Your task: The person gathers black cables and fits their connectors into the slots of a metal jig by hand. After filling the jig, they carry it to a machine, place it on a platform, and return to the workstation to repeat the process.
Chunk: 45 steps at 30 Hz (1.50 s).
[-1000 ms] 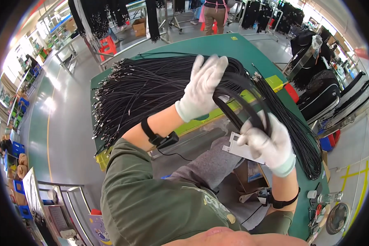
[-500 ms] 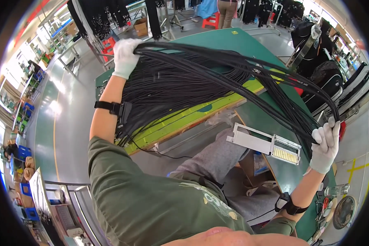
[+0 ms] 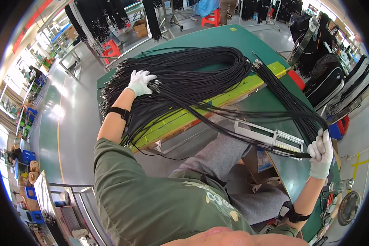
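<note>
My right hand (image 3: 320, 152), in a white glove, grips the bend of a black cable bundle (image 3: 289, 115) at the right. From there the bundle's two strands run left in a low arc toward my gloved left hand (image 3: 140, 83). The fingers of that hand are spread, and the bundle's metal-tipped ends lie beside them. Beneath is a large pile of black cables (image 3: 188, 67), curved round at the right, with many metal tips at its left. Another cable bundle (image 3: 281, 90) lies to the right of the pile, its tips at the far end.
The pile rests on a green table (image 3: 242, 39) with a yellow-green strip (image 3: 250, 86) along its near side. A pale metal frame (image 3: 254, 131) sits under the held strands. Backpacks (image 3: 320, 88) are at the right, a small fan (image 3: 349, 209) at lower right, a red stool (image 3: 211, 18) behind.
My left hand has come down and nearer, and its fingers have spread off the bundle's ends. My right hand has moved slightly lower with the bend. The raised strands have sunk, uncovering the pile.
</note>
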Tool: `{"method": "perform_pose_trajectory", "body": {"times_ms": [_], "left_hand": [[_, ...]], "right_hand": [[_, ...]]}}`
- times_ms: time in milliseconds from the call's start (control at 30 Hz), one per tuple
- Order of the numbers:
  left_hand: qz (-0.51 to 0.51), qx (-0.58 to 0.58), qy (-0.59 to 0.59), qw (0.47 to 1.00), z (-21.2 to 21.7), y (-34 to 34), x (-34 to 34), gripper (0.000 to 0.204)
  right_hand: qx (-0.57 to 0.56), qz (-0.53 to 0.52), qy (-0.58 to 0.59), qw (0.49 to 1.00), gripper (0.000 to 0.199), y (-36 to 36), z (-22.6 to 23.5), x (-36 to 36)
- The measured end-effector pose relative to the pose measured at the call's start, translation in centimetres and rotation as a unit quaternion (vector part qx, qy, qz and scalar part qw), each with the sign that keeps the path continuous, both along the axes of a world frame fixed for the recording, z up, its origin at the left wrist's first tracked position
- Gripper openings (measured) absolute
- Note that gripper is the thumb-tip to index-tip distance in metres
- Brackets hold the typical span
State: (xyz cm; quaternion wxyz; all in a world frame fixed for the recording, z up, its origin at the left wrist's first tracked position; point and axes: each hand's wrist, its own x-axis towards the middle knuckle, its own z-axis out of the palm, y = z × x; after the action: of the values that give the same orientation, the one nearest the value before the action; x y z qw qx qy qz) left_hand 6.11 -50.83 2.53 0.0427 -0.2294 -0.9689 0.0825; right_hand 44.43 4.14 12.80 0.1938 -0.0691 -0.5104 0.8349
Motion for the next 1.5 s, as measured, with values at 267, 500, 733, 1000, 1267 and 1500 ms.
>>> {"method": "perform_pose_trajectory", "body": {"times_ms": [267, 500, 733, 1000, 1267, 1500], "left_hand": [[-0.277, 0.079, 0.016, 0.958, 0.5, 13.1, 11.5, 0.121], [-0.317, 0.161, 0.011, 0.934, -7.1, 21.8, 15.0, 0.098], [-0.313, 0.330, 0.037, 0.890, -1.7, 18.8, 10.9, 0.025], [-0.374, 0.222, 0.088, 0.896, 6.1, 19.2, 8.0, 0.017], [-0.544, 0.133, -0.032, 0.827, 1.9, 36.3, 14.1, 0.018], [-0.571, 0.033, -0.138, 0.809, -1.9, 52.3, 23.7, 0.017]], "right_hand": [[0.071, 0.049, 0.042, 0.995, 0.032, -3.9, 3.1, 2.4], [0.054, 0.155, 0.191, 0.968, 0.034, -6.5, 5.0, 8.7], [0.185, -0.213, 0.143, 0.949, 0.038, 0.7, 1.3, 18.7], [-0.070, -0.271, -0.047, 0.959, 0.010, 10.0, -8.4, 25.2], [0.061, -0.585, -0.213, 0.781, 0.031, 15.5, -13.6, 34.2], [0.466, -0.609, -0.452, 0.456, 0.053, 19.0, -17.3, 39.8]]}}
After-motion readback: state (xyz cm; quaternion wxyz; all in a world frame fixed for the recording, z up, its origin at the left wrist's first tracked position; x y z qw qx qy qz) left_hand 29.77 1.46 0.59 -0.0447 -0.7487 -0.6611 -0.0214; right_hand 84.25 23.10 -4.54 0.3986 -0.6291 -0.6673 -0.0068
